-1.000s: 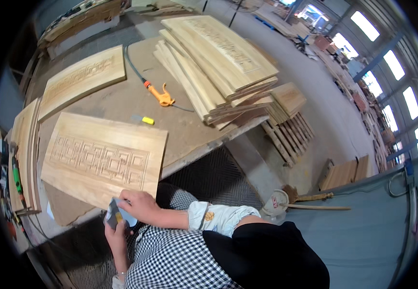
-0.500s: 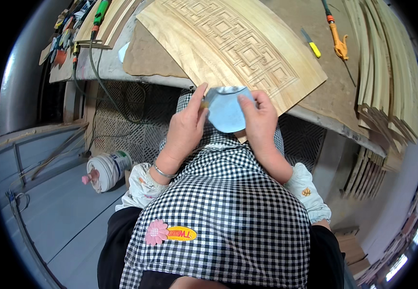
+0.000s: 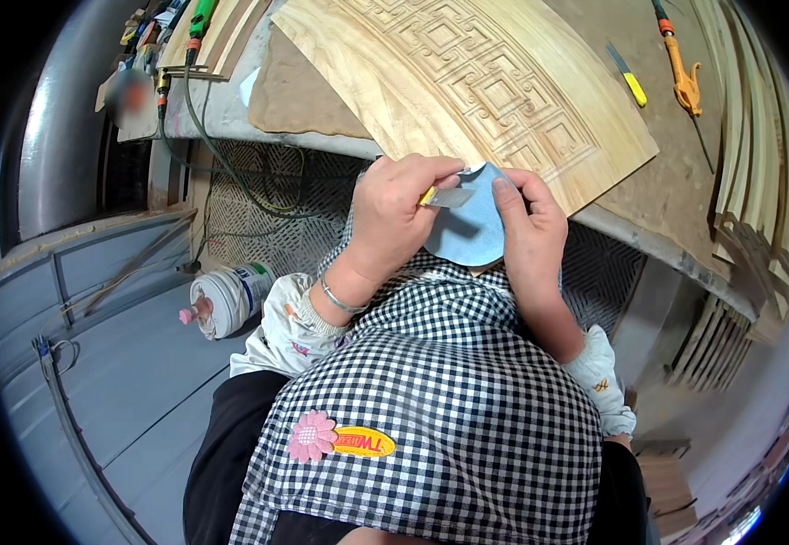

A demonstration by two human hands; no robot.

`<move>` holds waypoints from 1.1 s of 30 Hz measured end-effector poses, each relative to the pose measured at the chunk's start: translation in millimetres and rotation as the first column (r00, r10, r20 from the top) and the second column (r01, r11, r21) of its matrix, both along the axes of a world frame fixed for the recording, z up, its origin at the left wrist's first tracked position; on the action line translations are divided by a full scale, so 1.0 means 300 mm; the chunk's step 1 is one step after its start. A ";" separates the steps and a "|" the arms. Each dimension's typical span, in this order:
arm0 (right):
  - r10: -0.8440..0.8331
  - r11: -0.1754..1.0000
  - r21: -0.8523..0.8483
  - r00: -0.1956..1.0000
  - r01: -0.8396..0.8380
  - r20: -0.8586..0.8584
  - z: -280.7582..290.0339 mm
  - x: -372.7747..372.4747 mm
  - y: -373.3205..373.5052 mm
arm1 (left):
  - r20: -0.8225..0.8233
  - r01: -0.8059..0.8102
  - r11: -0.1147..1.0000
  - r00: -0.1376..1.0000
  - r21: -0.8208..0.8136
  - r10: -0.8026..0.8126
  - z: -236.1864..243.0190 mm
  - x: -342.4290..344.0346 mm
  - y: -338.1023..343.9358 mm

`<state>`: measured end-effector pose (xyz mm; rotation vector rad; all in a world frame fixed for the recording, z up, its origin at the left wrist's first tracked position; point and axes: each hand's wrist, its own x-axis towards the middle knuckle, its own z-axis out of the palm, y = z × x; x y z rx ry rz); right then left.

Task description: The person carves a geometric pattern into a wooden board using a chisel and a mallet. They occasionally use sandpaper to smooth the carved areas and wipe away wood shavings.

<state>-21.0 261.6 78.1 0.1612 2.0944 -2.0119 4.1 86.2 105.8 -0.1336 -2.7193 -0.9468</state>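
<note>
A round blue sanding disc (image 3: 469,224) is in front of me, over my lap at the bench edge. My right hand (image 3: 532,222) grips its right side, thumb on the face. Closed at the disc's upper left, my left hand (image 3: 394,213) holds a small yellow tool with a flat grey blade (image 3: 449,197), which lies across the blue face; its exact kind is unclear. The left fingertips reach the disc's upper edge, where it curls. Beyond both hands, a wooden panel (image 3: 385,91) carved with a geometric pattern lies on the bench, a corner overhanging its edge.
On the bench's right lie a yellow-handled knife (image 3: 628,76) and an orange air blow gun (image 3: 685,86). Stacked curved boards (image 3: 749,136) stand at far right. Hoses (image 3: 203,145) hang at the left edge. A white bucket (image 3: 226,304) is on the floor at left.
My left hand has turned and moved right and up over the disc, and the grey blade now shows against it. The disc has tilted, still in my right hand. The view has shifted slightly.
</note>
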 end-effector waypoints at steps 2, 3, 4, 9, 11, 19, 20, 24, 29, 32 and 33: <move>0.018 0.999 -0.049 0.999 -0.016 0.050 -0.023 -0.001 0.012 | 0.153 -0.046 0.986 0.988 0.160 0.021 0.004 0.003 0.015; 0.028 0.992 -0.129 0.994 -0.014 0.106 -0.041 -0.004 0.020 | 0.197 -0.066 0.953 0.980 0.297 0.006 0.002 0.005 0.029; 0.042 0.977 -0.213 0.986 -0.007 0.159 -0.052 -0.012 0.023 | 0.237 -0.091 0.902 0.971 0.422 -0.013 0.001 0.003 0.042; 0.139 0.830 -0.549 0.913 0.103 0.382 -0.022 -0.025 0.025 | 0.220 0.038 0.904 0.965 0.425 -0.144 -0.001 0.027 0.020; 0.165 0.816 -0.569 0.901 0.104 0.401 -0.034 -0.035 0.035 | 0.096 0.117 0.939 0.983 0.325 -0.156 -0.018 0.026 0.020; 0.158 0.807 -0.582 0.915 0.097 0.372 -0.019 -0.036 0.046 | -0.011 0.226 0.965 0.974 0.130 -0.226 -0.018 0.020 0.012; 0.137 0.865 -0.499 0.933 0.050 0.331 -0.021 -0.034 0.044 | -0.023 0.229 0.969 0.973 0.092 -0.228 -0.019 0.020 0.011; 0.072 0.994 -0.087 0.988 -0.060 0.139 -0.011 -0.034 0.038 | 0.004 0.128 0.944 0.991 0.305 -0.136 -0.021 0.021 0.015; 0.108 0.987 0.139 0.970 -0.078 -0.219 0.043 0.003 -0.021 | 0.429 -0.142 0.874 0.899 0.465 -0.082 0.057 0.002 -0.004; 0.097 0.991 0.103 0.984 -0.082 -0.149 0.060 0.005 -0.022 | 0.558 -0.338 0.742 0.827 0.579 -0.059 0.085 -0.014 -0.018; 0.101 0.991 0.106 0.985 -0.086 -0.139 0.063 0.003 -0.018 | 0.546 -0.316 0.733 0.833 0.602 -0.089 0.084 -0.011 -0.017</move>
